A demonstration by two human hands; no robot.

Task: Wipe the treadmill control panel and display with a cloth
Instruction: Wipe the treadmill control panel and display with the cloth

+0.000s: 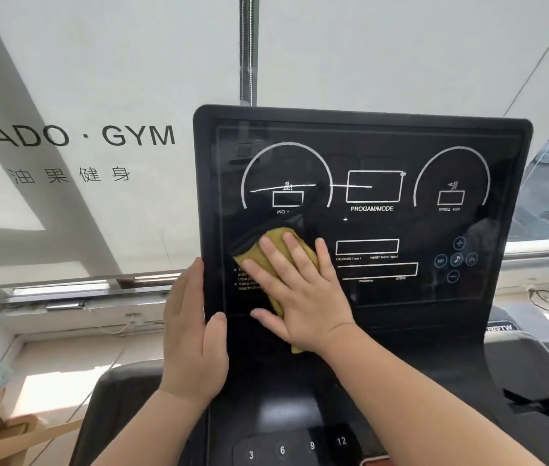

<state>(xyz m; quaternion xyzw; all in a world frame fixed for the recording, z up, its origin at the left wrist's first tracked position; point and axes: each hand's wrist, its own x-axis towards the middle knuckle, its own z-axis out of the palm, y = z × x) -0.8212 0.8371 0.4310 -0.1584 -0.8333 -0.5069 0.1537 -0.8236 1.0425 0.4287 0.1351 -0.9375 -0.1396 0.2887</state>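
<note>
Head view looks down on a black treadmill display (384, 230), a tall glossy panel that faces the person and leans back at the top, its long axis running up and away from the camera. The right hand (300, 284) lies flat and spread open on the lower left part of the screen, pressing a mustard-yellow cloth (275, 238) against the glass; the cloth is bunched under the palm, showing above the fingertips and trailing out below the heel of the hand, its length roughly upright along the panel. The left hand (192, 334) holds the display's left edge, thumb on the front face and fingers wrapped behind, so its grip is closed on the panel. White dial outlines, boxes and the words PROGAM/MODE mark the screen, with round media buttons (456, 259) at the right. Below, the control panel (295, 449) carries numbered keys 3, 6, 9 and 12. Behind stands a pale window blind (81, 95) printed with GYM lettering, a sunlit sill (65, 364) beneath it, and parked cars outside at the far right.
</note>
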